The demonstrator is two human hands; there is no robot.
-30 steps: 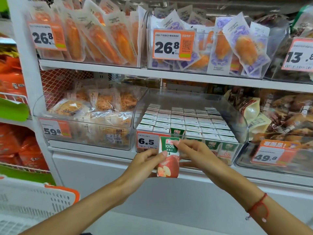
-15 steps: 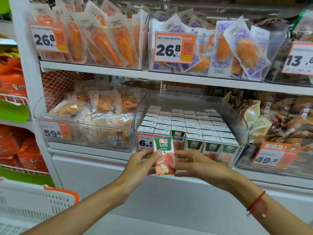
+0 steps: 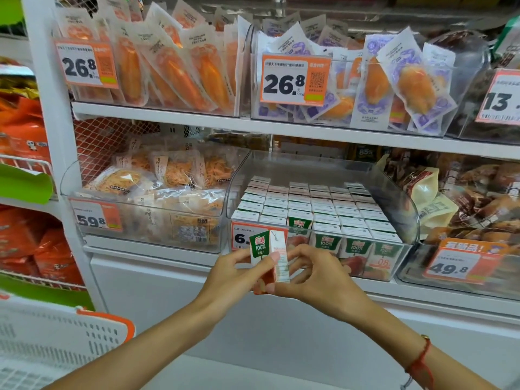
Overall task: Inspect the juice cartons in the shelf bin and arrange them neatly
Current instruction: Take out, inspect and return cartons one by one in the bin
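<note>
Shelf (image 3: 281,128) front edge carries clear bin (image 3: 394,192), packed with rows of juice cartons (image 3: 323,204). One carton (image 3: 270,257) is out in front of bin's front-left corner, upright, turned edge-on. Left hand (image 3: 233,274) and right hand (image 3: 318,277) both pinch it, fingers clamped on its sides.

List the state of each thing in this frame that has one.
Held juice carton: out of the bin, turned edge-on, pinched by both hands.
Left hand: grips the carton.
Right hand: grips the carton.
Shelf bin: cartons upright in rows, front-left slot empty.
</note>
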